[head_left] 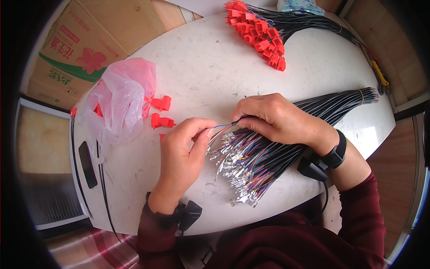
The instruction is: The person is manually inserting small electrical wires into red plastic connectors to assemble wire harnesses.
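Cable [234, 123], seemingly pinched, room ahead, tabletop edge [206, 21] distant

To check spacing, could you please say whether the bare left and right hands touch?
Apart: the head view shows a thin blue wire crossing the gap between left hand and right hand.

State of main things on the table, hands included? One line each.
Left hand: pinching thin blue wire
Right hand: pinching black cable near its end
Near bundle: banded at far end, metal-tipped wires fanned out
Far bundle: gathered, red connectors at one end
Plastic bag: crumpled
Loose red connectors: lying beside bag
Dark slab: lying flat
Yellow-handled tool: lying down, open/shut unclear
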The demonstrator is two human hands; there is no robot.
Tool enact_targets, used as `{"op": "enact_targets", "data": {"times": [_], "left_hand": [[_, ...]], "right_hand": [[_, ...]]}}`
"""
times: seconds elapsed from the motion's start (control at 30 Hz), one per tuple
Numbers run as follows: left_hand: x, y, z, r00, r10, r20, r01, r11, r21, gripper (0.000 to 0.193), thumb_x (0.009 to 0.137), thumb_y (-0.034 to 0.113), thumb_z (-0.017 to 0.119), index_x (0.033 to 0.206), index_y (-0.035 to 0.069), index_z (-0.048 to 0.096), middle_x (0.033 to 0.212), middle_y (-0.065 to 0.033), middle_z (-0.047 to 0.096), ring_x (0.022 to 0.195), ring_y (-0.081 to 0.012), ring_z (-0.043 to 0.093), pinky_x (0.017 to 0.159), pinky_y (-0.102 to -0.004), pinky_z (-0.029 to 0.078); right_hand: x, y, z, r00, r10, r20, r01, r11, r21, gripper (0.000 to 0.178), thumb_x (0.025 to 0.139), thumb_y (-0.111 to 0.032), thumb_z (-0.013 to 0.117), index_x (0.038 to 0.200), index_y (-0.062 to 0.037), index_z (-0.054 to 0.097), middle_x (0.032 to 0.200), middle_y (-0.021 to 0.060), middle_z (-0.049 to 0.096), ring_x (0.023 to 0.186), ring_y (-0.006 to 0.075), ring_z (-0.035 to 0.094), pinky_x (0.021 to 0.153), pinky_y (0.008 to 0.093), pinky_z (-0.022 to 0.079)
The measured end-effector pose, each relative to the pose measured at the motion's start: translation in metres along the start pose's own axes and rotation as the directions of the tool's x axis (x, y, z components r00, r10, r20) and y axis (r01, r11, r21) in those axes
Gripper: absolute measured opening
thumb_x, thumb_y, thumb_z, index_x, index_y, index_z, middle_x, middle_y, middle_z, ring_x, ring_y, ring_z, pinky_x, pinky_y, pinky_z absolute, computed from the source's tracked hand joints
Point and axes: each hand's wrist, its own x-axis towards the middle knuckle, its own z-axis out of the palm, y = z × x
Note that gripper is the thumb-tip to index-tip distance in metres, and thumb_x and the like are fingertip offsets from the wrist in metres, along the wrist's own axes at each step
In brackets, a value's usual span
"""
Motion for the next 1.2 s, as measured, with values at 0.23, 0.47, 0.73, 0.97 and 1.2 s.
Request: {"op": "enact_targets", "data": {"times": [0.23,0.47,0.73,0.97,1.2], "left_hand": [[0.004,0.004,-0.007,0.984,0.014,0.176,-0.025,0.998,0.065,0.005,0.093,0.001,0.06,0.097,0.0,0.063,0.083,-0.0092,0.065,0.072,-0.0158,0.06,0.065,-0.0297,0.046],[0.004,0.004,-0.011,0.984,-0.025,0.176,0.011,0.997,0.078,0.007,0.095,0.006,0.059,0.091,0.0,0.058,0.076,-0.0067,0.058,0.065,-0.014,0.051,0.06,-0.0296,0.042],[0.004,-0.003,-0.011,0.987,-0.093,0.132,0.1,0.994,-0.045,0.014,0.099,0.01,0.057,0.09,0.0,0.058,0.077,-0.0041,0.06,0.068,-0.0106,0.052,0.062,-0.026,0.043],[0.007,0.003,-0.01,0.995,0.045,-0.09,-0.053,0.995,-0.084,0.008,0.096,0.008,0.061,0.096,0.0,0.063,0.092,-0.0074,0.064,0.083,-0.0137,0.059,0.073,-0.0282,0.047],[0.004,0.012,-0.008,0.914,0.405,0.017,-0.384,0.851,0.358,0.019,0.074,-0.006,0.075,0.089,0.002,0.066,0.094,-0.0084,0.06,0.085,-0.0214,0.058,0.074,-0.0322,0.047]], "right_hand": [[-0.001,0.006,0.003,0.998,-0.042,-0.047,0.042,0.999,-0.002,0.014,0.087,-0.004,0.065,0.099,-0.0017,0.061,0.089,0.0156,0.065,0.083,0.0375,0.063,0.073,0.0416,0.05],[0.0,0.003,0.0,1.0,-0.02,-0.012,0.019,1.0,-0.02,0.012,0.089,-0.002,0.064,0.101,0.0009,0.062,0.092,0.0146,0.065,0.086,0.0336,0.064,0.078,0.0372,0.052],[0.0,0.005,0.001,1.0,-0.006,-0.013,0.006,1.0,-0.024,0.011,0.091,-0.003,0.063,0.101,0.001,0.062,0.091,0.0147,0.065,0.086,0.0328,0.065,0.077,0.037,0.051],[0.001,0.005,0.001,0.999,-0.006,-0.038,0.004,0.999,-0.035,0.011,0.091,-0.004,0.063,0.101,0.0007,0.062,0.089,0.0143,0.065,0.084,0.0317,0.065,0.075,0.0365,0.051],[0.001,0.002,0.001,0.997,0.016,-0.07,-0.018,0.999,-0.04,0.01,0.09,-0.003,0.064,0.099,0.0003,0.062,0.086,0.014,0.064,0.079,0.0303,0.064,0.071,0.0357,0.051]]}}
